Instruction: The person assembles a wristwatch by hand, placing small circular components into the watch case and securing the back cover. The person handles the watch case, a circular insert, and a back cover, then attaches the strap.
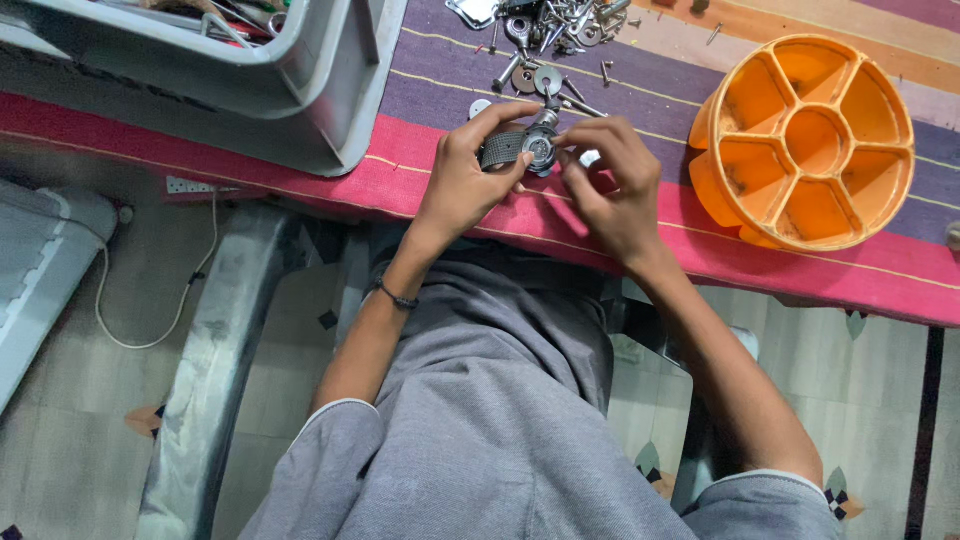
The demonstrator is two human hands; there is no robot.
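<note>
My left hand [465,180] grips a small dark metal part [522,149] with a ribbed grey body and a round silver end, held just above the striped cloth [420,170]. My right hand [612,185] pinches the round end of the same part from the right with its fingertips. Both hands meet over the red band of the cloth. A dark cord bracelet [396,297] circles my left wrist.
A heap of loose screws, washers and metal fittings [550,35] lies beyond the hands. An orange round tray with several compartments [810,140] sits to the right. A grey plastic bin [230,70] stands at upper left. A white cable [150,320] hangs below.
</note>
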